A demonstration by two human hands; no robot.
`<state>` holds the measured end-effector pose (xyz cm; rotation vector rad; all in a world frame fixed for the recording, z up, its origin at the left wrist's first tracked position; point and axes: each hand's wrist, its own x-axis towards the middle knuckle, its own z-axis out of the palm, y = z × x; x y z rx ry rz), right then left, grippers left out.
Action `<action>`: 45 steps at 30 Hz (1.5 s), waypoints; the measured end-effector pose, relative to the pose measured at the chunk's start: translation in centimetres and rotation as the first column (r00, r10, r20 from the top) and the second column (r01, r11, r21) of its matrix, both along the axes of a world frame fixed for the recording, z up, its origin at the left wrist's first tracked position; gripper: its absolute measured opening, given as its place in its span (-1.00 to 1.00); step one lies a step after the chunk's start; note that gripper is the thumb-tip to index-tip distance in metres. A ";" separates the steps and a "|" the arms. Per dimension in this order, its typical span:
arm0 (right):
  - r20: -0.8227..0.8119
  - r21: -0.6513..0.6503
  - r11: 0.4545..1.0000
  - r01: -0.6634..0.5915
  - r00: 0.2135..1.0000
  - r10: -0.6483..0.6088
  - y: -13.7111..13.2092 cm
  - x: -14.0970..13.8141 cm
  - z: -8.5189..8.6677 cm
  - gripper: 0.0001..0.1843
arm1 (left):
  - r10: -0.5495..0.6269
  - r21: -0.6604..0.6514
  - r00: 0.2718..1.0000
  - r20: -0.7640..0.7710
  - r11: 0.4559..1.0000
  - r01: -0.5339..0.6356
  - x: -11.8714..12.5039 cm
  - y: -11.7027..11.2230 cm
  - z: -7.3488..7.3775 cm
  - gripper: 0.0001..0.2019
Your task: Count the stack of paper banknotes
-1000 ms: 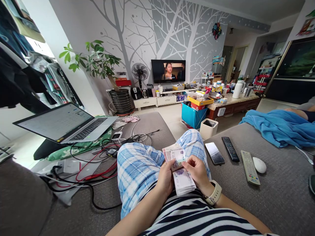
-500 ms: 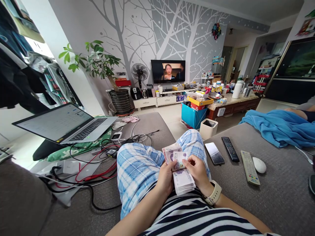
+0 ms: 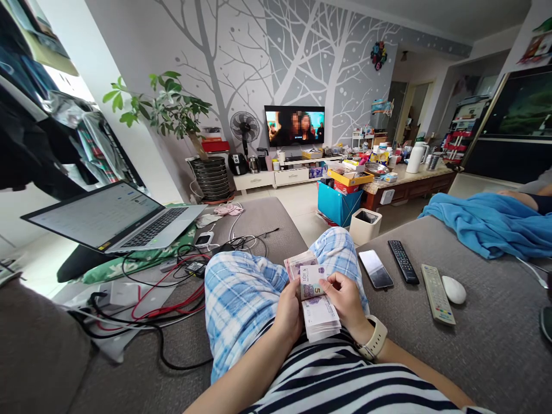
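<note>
A stack of banknotes [image 3: 321, 310] lies between my two hands, above my lap in blue plaid trousers [image 3: 235, 293]. My left hand [image 3: 288, 310] is closed round the left edge of the notes, its thumb near their middle. From the right, my right hand [image 3: 347, 299] pinches the side of an upper note marked with a 5. Some notes fan upward past the fingers, and others hang down toward my striped shirt [image 3: 345, 385]. A pale watch [image 3: 376, 339] is on my right wrist. The fingers under the stack are hidden.
On the sofa to the right lie a phone [image 3: 376, 268], a black remote [image 3: 403, 262], a beige remote [image 3: 437, 294] and a white mouse [image 3: 454, 290]. At left are an open laptop [image 3: 159, 227] and tangled cables [image 3: 172, 299]. A bin [image 3: 365, 227] stands ahead.
My left thumb has drawn back to the left, showing more of the note marked 5. My right hand stays almost in place. The television picture has changed.
</note>
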<state>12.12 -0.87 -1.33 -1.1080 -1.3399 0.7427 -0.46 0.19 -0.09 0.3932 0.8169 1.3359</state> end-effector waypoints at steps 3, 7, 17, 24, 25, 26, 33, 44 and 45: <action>-0.016 0.000 1.000 -0.003 1.000 0.003 0.0 0.0 0.0 -0.64 | -0.001 -0.014 1.000 0.018 1.000 0.002 0.0 0.0 0.1 -0.70; -0.047 0.009 0.999 -0.037 0.998 0.037 0.0 -0.1 0.1 -0.65 | -0.031 -0.002 0.999 0.025 1.000 0.031 0.0 -0.3 0.4 -0.71; -0.112 0.015 0.992 -0.123 0.986 0.124 -0.3 -0.2 0.3 -0.67 | -0.025 0.000 1.000 0.010 1.000 0.025 0.1 -0.5 0.7 -0.78; -0.122 0.010 0.991 -0.135 0.983 0.136 -0.2 -0.2 0.1 -0.65 | -0.038 -0.001 0.999 0.000 0.999 0.038 0.0 -0.7 0.8 -0.79; -0.122 0.010 0.991 -0.136 0.983 0.136 -0.2 -0.2 0.1 -0.65 | -0.038 0.001 0.999 0.000 0.999 0.038 0.0 -0.7 0.9 -0.79; -0.123 0.010 0.990 -0.138 0.983 0.138 -0.2 -0.2 0.1 -0.64 | -0.040 0.004 0.999 0.003 0.999 0.040 0.0 -0.7 1.0 -0.80; -0.127 0.004 0.987 -0.159 0.979 0.158 -0.1 -0.2 -0.1 -0.66 | -0.081 0.027 0.996 0.021 0.996 0.081 -0.1 -0.9 1.0 -0.80; -0.168 0.033 0.984 -0.175 0.970 0.178 -0.5 -0.3 0.5 -0.67 | -0.082 0.055 0.996 0.018 0.995 0.081 -0.2 -1.0 1.0 -0.87; -0.166 0.036 0.983 -0.179 0.969 0.183 -0.6 -0.3 0.6 -0.66 | -0.080 0.054 0.997 0.019 0.995 0.079 -0.2 -1.1 1.1 -0.86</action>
